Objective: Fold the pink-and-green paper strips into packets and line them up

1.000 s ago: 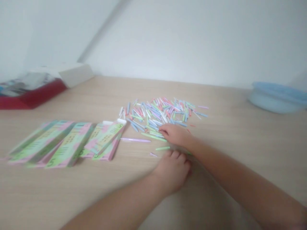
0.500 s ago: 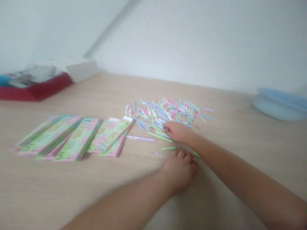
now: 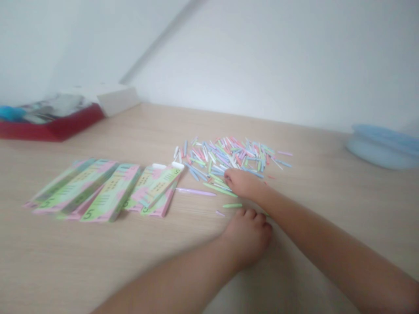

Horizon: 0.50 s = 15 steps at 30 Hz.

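Note:
Many small pastel sticks, like pen parts, lie in a loose pile [image 3: 235, 152] on the table. My right hand [image 3: 244, 182] reaches to the pile's near edge with its fingers curled down; what they hold, if anything, is hidden. Closer to me, my left hand [image 3: 250, 233] rests with curled fingers, its grip hidden underneath. A green piece [image 3: 232, 205] lies just beyond my left hand, and a small purple piece [image 3: 220, 213] is left of it. A long purple pen [image 3: 196, 192] lies between the pile and several green and pink boxes [image 3: 109, 192] marked 5.
At the far left stands a red tray [image 3: 62, 127] holding mixed items, beside a white box [image 3: 119, 100]. A round light-blue container [image 3: 384, 148] sits at the right edge. The wooden table [image 3: 81, 266] meets a pale wall behind.
The whole view has shifted slightly, so everything appears a little further right and down. Less of the green piece by my left hand's far side shows. Both hands stay curled in nearly the same places.

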{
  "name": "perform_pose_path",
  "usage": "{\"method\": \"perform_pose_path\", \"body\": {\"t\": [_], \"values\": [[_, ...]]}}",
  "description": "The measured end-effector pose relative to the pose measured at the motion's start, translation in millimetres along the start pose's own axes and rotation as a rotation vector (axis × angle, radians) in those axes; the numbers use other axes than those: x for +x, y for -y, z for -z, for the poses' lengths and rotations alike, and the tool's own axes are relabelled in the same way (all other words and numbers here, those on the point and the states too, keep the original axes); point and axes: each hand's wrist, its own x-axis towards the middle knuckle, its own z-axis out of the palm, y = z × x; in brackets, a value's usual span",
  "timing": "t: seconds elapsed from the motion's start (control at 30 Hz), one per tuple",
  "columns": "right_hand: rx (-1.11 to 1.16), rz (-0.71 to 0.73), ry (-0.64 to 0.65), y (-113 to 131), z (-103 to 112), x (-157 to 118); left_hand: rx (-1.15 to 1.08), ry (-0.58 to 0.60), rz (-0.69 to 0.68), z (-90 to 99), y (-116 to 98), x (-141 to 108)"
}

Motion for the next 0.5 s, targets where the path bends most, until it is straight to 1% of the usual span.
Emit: {"method": "perform_pose_path", "body": {"t": [0.2, 0.3, 0.4, 0.5], "values": [[0.002, -0.029, 0.001, -1, -1, 6, -0.006, 0.011, -0.005, 0.9, 0, 0], [-0.002, -0.032, -0.01, -1, 0, 5, -0.01, 0.011, 0.001, 1.3, 1, 0], [0.01, 0.001, -0.021, 1, 4, -1, -0.01, 0.022, 0.006, 1.7, 1, 0], [0.029, 0.038, -0.001, 4, 7, -5, -0.01, 0.017, 0.0, 1.3, 1, 0]]}}
